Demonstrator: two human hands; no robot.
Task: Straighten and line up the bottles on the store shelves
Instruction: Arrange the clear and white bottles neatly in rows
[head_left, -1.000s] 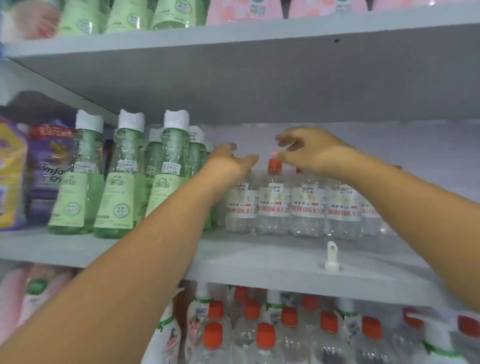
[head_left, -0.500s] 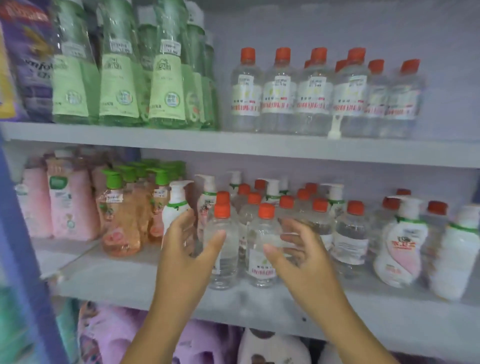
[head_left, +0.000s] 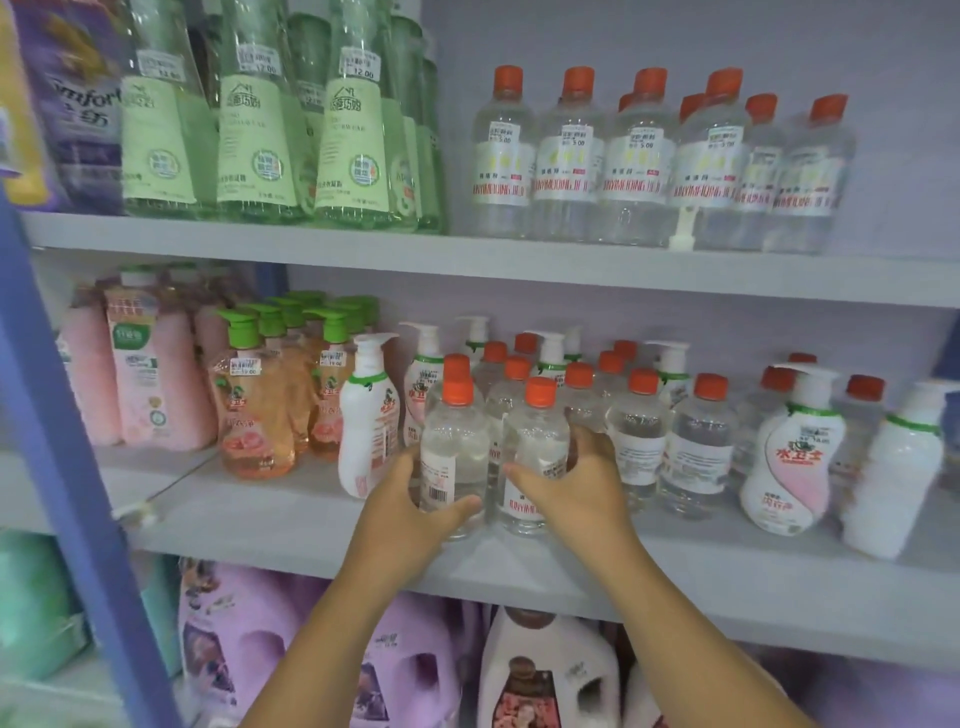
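Your left hand (head_left: 400, 514) grips one clear bottle (head_left: 453, 457), your right hand (head_left: 582, 486) grips its neighbour (head_left: 535, 452) — fingers curled round both (orange caps), standing upright at the front of the middle shelf (head_left: 311, 525).

Shop, price-tagged bottles (head_left: 569, 156), stocked shelves (head_left: 519, 265)

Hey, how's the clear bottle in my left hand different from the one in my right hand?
The left bottle, gripped by the left hand, shows its barcode side; the right bottle, gripped by the right hand, shows red lettering. The left bottle stands slightly nearer the shelf edge. Both are clear, upright, orange-capped, side by side on the middle shelf.
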